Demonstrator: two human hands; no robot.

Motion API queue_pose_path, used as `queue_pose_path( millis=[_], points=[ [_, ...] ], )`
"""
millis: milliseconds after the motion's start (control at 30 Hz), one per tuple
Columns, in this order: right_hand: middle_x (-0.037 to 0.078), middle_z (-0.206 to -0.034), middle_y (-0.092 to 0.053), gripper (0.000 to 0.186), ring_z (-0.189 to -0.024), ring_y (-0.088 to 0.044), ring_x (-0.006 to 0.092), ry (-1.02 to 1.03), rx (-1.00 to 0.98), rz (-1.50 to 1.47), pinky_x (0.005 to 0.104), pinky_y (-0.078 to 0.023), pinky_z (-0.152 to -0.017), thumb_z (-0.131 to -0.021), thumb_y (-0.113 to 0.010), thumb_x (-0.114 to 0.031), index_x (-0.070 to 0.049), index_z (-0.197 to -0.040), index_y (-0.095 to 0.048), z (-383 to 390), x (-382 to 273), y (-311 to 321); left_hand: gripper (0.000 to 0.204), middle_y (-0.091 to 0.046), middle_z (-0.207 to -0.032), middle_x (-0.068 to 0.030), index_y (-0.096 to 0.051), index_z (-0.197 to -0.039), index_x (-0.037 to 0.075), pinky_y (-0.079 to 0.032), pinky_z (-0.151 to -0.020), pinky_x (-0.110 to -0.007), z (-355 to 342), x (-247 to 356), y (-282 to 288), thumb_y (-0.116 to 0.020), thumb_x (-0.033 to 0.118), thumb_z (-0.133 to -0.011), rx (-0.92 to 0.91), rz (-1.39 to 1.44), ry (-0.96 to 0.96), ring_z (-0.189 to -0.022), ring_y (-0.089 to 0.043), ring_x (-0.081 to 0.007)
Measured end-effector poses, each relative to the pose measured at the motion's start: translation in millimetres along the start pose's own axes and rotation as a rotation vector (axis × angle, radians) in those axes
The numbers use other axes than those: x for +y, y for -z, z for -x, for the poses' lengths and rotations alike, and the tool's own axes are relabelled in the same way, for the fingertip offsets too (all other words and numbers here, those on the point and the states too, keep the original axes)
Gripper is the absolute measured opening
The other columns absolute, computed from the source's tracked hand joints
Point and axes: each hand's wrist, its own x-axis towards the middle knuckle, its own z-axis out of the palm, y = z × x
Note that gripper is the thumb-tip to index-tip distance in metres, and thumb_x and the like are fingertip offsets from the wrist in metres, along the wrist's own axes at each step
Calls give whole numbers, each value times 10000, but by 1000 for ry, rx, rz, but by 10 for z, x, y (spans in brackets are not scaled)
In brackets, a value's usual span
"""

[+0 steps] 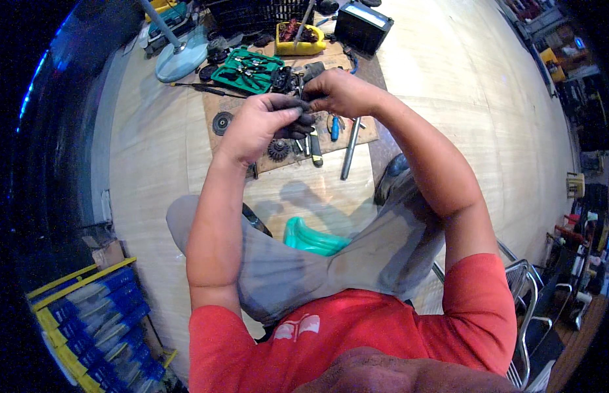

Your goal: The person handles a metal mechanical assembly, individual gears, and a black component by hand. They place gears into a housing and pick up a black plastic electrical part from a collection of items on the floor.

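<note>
1. pale wooden floor [153, 164] fills the scene, and a brown board [366, 128] lies on it in front of the seated person.
2. left hand [262, 124] is raised over the board, its dirty fingers curled around a small dark part [303, 111].
3. right hand [340, 92] is closed too, and its fingertips pinch the same small dark part from the other side, so both hands meet just above the board.
4. what kind of part it is, i cannot tell; it is mostly hidden by the fingers.
5. under the hands, on the board, lie a small gear [278, 149], a yellow and black tool [315, 147], a blue-handled tool [334, 128] and a long metal rod [350, 149].
6. a round dark disc [221, 122] lies at the left edge of the board.
7. farther away there are a green tool case [245, 69], open, a yellow tray [299, 40] and a black box [363, 25].
8. a turquoise plastic stool [311, 239] shows between the person's knees.
</note>
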Motion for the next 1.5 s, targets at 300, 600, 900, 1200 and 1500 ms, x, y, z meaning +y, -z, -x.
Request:
queue_pose_path(
  millis=[300, 600, 900, 1200, 1500],
  points=[
    [205, -902, -659, 217, -897, -635, 402, -95, 58, 281, 500, -498, -779, -845, -649, -246, -35, -897, -644, 64, -151, -27, 211, -717, -849, -144, -703, -1014, -40, -518, -722, -335, -50, -87, -214, -641, 94, -862, 141, -841, -14, -755, -675, -199],
    [220, -869, -660, 247, -824, -633, 389, -202, 359, 74, 458, -489, -740, -866, -664, -231, 0, -951, -673, 6, -213, -181, 265, -720, -951, -119, -672, -1075, -39, -503, -789, -311, -173, -268, -197, -605, 164, -919, 518, -767, -164, -855, -661, -176],
    [225, -849, -675, 253, -807, -659, 377, -240, 343, -338, 429, -516, -758, -825, -697, -237, -32, -974, -703, -44, -285, -339, 148, -685, -1037, -123, -612, -1077, 10, -559, -829, -365, -246, -232, -32, -541, 93, -976, 411, 414, -308, -932, -678, -228],
    [186, -892, -704, 262, -798, -679, 287, -309, 201, -435, 402, -519, -770, -816, -730, -210, -59, -1029, -712, -45, -312, -379, 153, -670, -1045, -207, -576, -1086, -48, -583, -859, -445, -223, -156, 31, -505, 14, -965, 405, 506, -372, -958, -683, -326],
    [182, -878, -703, 288, -778, -672, 277, -215, 189, -399, 393, -517, -766, -816, -735, -219, -61, -1055, -707, -102, -252, -449, 149, -672, -1039, -206, -575, -1066, -51, -583, -857, -446, -214, -176, 50, -486, 17, -967, 391, 519, -370, -951, -685, -338]
  ],
)
